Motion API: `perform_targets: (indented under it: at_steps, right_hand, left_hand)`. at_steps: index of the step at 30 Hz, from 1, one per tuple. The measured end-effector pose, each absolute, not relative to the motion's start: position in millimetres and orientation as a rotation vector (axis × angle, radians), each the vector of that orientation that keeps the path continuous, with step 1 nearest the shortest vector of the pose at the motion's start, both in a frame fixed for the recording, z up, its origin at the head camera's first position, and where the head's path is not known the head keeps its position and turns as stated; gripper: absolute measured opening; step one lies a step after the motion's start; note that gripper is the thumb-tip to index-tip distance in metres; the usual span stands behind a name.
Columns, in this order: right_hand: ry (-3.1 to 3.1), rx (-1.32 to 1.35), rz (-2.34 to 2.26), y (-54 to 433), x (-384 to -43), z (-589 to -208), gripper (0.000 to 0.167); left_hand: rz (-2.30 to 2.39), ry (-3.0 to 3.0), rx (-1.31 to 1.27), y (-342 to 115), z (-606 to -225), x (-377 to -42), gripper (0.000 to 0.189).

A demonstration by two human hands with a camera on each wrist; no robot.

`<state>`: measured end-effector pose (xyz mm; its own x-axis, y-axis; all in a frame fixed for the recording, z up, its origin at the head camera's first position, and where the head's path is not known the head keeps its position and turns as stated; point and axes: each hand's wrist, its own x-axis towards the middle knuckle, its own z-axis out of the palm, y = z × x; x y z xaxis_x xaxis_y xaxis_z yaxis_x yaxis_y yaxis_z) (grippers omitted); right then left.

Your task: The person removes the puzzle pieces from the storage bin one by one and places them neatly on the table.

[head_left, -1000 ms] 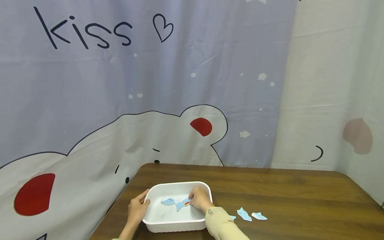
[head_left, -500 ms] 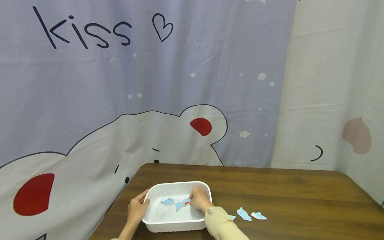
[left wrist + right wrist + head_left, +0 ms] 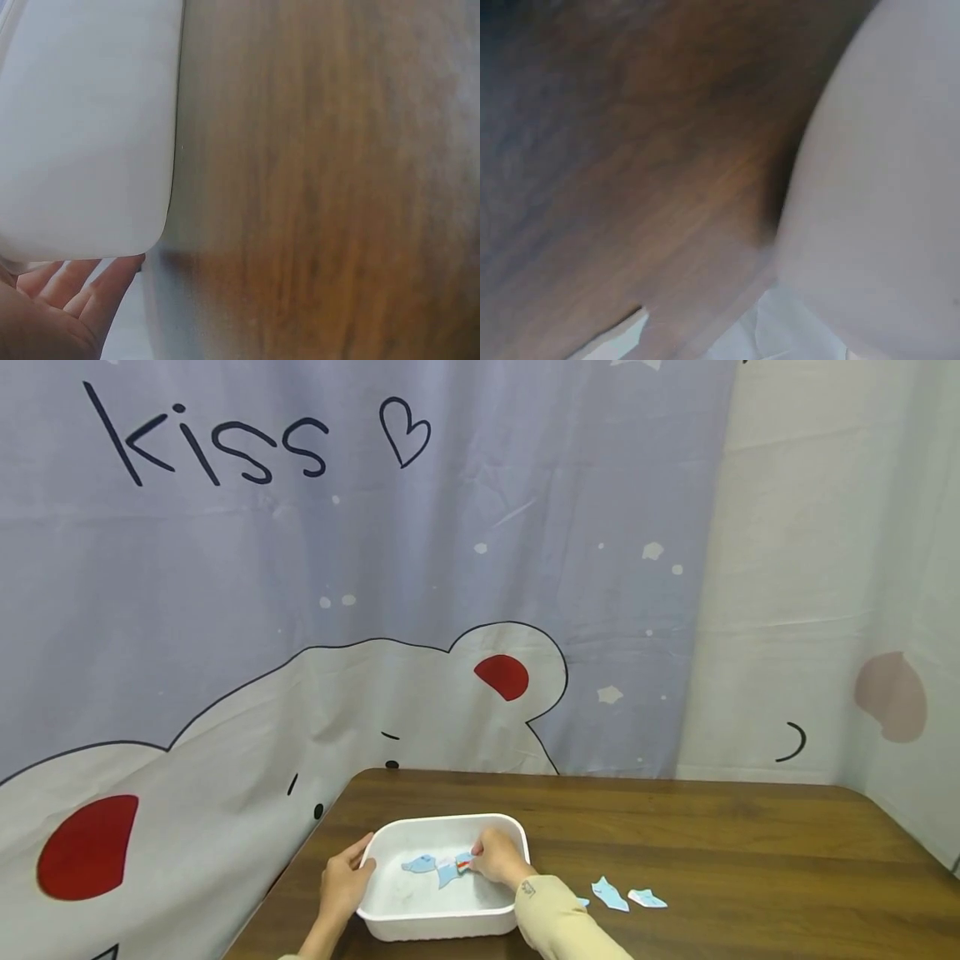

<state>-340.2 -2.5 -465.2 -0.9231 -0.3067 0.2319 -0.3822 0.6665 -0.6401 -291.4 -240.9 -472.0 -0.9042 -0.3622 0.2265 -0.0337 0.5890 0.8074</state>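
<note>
A white plastic basin (image 3: 441, 927) stands near the table's front left. My left hand (image 3: 343, 887) grips its left end, thumb at the rim and fingers along the outside wall; the left wrist view shows those fingers (image 3: 109, 292) against the end wall. Inside the basin, my right hand (image 3: 498, 858) pinches a light-blue paper piece (image 3: 463, 863) with a red stripe, its right part hidden by the fingers. Left of it lie a jagged light-blue piece (image 3: 448, 873), close against it, and a light-blue piece (image 3: 418, 864) with dark marks.
Right of the basin, a jagged blue piece (image 3: 611, 895) and a smaller blue-and-white one (image 3: 648, 899) lie on the brown wooden table (image 3: 712, 843). Another blue piece (image 3: 583, 902) shows partly behind the right sleeve (image 3: 558, 918). A printed curtain (image 3: 600, 610) hangs behind the table.
The red-striped piece has shifted slightly left and turned a little in my right hand, closer to the jagged piece. My left hand has stayed on the basin.
</note>
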Motion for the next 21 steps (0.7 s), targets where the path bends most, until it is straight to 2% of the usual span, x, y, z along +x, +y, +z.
perform_targets:
  at_steps: [13, 21]
  right_hand:
    - [-2.713, 0.718, 1.244, 11.1, -341.6, -437.9, 0.013]
    - [-2.633, 0.696, 1.325, 48.3, -336.5, -414.1, 0.015]
  left_hand:
    - [-1.205, -2.451, 0.309, -242.4, -470.6, -293.3, 0.043]
    - [-1.221, -2.461, 0.318, -241.3, -471.7, -291.5, 0.043]
